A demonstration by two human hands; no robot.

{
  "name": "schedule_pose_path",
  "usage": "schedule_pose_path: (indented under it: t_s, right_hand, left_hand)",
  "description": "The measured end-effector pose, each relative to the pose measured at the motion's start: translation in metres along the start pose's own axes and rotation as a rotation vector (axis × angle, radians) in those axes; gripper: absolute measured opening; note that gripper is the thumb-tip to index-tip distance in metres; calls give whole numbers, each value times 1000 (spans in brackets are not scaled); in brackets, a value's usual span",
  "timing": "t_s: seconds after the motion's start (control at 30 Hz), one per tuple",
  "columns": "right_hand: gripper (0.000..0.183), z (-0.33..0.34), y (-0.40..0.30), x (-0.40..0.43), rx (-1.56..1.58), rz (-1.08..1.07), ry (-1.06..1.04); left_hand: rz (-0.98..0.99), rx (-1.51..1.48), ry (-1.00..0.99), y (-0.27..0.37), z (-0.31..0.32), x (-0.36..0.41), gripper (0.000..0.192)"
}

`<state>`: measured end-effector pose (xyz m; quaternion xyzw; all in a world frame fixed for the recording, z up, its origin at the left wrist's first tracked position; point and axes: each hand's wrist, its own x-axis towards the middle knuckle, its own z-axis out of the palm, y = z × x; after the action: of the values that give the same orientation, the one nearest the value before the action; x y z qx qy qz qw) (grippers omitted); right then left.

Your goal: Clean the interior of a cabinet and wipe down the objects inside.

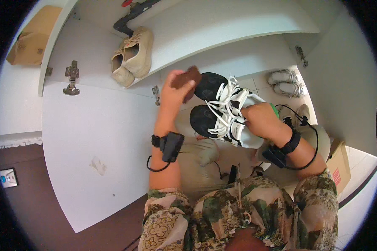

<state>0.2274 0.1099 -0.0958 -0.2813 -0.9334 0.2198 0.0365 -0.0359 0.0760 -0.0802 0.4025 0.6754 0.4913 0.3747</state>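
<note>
My left hand grips a brown cloth close to the toes of a pair of black and white sneakers. My right hand holds both sneakers together near their ankle openings, with the toes pointing left. White laces hang loosely over the shoes. Part of the right hand's fingers is hidden inside or behind the sneakers. Both wrists wear black strapped devices with cables.
Beige shoes stand on the cabinet shelf beside a dark pipe. An open white door is at left, another panel at right. Silver shoes stand on the tiled floor; a cardboard box is at lower right.
</note>
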Motion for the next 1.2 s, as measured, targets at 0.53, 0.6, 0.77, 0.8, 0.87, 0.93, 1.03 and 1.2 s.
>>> schedule_pose_path:
  t_s: [0.53, 0.6, 0.77, 0.8, 0.87, 0.93, 1.03, 1.2]
  right_hand:
    - [11, 7, 15, 8, -43, -100, 55]
    - [9, 7, 19, 8, -71, -110, 29]
    - [12, -3, 13, 14, -84, -118, -51]
    - [13, -2, 12, 14, -85, -77, -47]
    - [13, -7, 9, 17, -87, -47, -30]
    - [14, -10, 10, 18, -99, -14, -31]
    - [13, -5, 11, 12, -81, -28, 51]
    - [12, 1, 16, 1, -89, 48, 56]
  left_hand:
    - [384, 668, -150, -6, 27, 16, 30]
    - [352, 674, -103, -11, 24, 21, 28]
    - [113, 856, 159, -23, -23, 28, 28]
    - [114, 758, 189, -21, -26, 25, 27]
    - [143, 575, 156, -16, -27, 20, 27]
    - [168, 387, 113, -8, -17, 11, 27]
    - [280, 402, -39, 5, 10, -8, 30]
    - [489, 609, -151, -4, 28, -20, 26]
